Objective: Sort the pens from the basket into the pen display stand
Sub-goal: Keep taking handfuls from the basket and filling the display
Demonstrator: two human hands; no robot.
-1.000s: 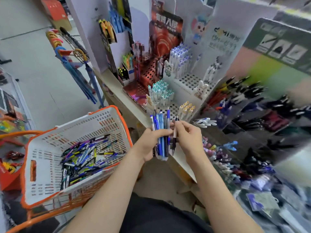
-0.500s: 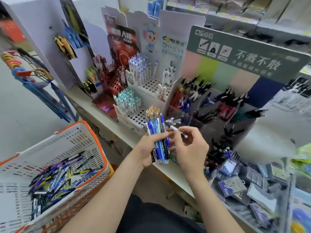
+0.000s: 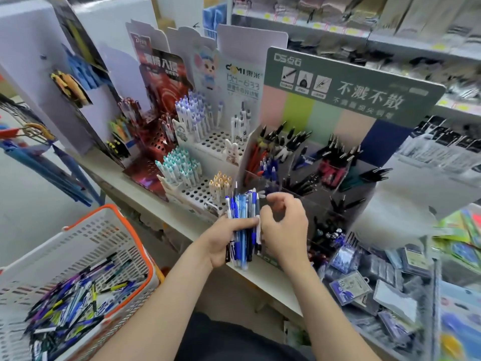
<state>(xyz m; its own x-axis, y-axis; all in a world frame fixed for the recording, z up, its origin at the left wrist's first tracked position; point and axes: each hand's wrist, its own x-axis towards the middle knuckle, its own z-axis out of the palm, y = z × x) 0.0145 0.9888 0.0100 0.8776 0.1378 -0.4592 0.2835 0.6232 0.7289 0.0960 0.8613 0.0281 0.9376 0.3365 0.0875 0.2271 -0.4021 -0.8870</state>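
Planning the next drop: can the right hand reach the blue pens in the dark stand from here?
Probably yes. The right hand is just in front of the blue pens, with nothing between them; the left hand and its bundle sit off to one side.

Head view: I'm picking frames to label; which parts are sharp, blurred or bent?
Head view: the bundle of pens and green sign read fairly sharp; right hand and the edges, including the basket, smear with motion blur; wide-angle bending tilts the shelves.
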